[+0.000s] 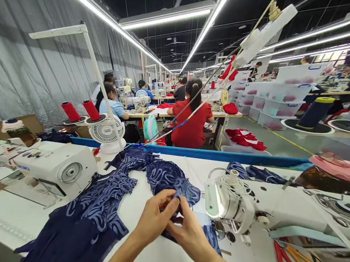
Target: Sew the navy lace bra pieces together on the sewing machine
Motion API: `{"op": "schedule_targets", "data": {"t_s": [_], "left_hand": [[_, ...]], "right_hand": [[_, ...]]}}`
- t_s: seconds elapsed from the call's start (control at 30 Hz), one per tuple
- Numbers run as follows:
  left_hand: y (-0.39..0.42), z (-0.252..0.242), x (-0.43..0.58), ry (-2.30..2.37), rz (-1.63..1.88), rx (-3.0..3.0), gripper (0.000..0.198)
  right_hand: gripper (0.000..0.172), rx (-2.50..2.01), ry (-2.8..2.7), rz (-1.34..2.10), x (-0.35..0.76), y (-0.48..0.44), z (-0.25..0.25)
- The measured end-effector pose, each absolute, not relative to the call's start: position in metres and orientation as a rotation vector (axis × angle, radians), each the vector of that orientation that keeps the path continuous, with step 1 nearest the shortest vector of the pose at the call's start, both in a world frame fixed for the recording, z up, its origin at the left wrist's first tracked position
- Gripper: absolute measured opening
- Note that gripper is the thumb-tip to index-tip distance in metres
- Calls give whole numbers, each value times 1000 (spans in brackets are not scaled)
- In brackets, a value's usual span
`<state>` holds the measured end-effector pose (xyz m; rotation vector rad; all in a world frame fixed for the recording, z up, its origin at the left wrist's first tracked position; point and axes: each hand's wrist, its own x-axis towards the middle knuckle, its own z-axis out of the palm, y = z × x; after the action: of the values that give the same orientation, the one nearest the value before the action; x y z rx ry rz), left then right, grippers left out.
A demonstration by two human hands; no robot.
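My left hand and my right hand meet near the table's front, both pinching an edge of the navy patterned fabric. The fabric spreads leftward across the white table and hangs off its near left side. Just right of my hands stands a white sewing machine, its lamp lit beside my right hand's fingers. A second white sewing machine sits to the left, beyond the fabric.
Two red thread cones and a small white fan stand behind the table. A blue rail edges its far side. A person in red and other workers sit at benches ahead. Red-handled scissors lie lower right.
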<state>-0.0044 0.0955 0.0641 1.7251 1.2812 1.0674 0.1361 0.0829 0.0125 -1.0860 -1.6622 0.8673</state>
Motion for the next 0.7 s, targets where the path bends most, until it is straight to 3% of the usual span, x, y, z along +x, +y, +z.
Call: {"op": "schedule_targets", "data": {"t_s": [0.1, 0.2, 0.33, 0.4, 0.47, 0.57, 0.63, 0.7], "left_hand": [[90, 69, -13, 1220, 1214, 2062, 33], [112, 62, -24, 1199, 1101, 2506, 54], [137, 64, -28, 1090, 1016, 2615, 27], [130, 77, -33, 1118, 1112, 2545, 27], [113, 97, -43, 1211, 1288, 2453, 33], [90, 118, -61, 1522, 1431, 2656, 16], [89, 114, -66, 1715, 1114, 2933, 14], [97, 95, -60, 1753, 594, 3073, 18]], "right_hand": [[24, -1086, -1690, 553, 147, 86, 7], [33, -932, -1881, 240, 156, 76, 15], [45, -810, -2078, -31, 167, 42, 40], [51, -851, -2036, -24, 177, 24, 46], [51, -1006, -1926, 171, 191, 10, 46], [39, -1241, -1667, 795, 213, -1, 41], [31, -1309, -1490, 1210, 225, -1, 33], [23, -1364, -1400, 1415, 234, 1, 23]]}}
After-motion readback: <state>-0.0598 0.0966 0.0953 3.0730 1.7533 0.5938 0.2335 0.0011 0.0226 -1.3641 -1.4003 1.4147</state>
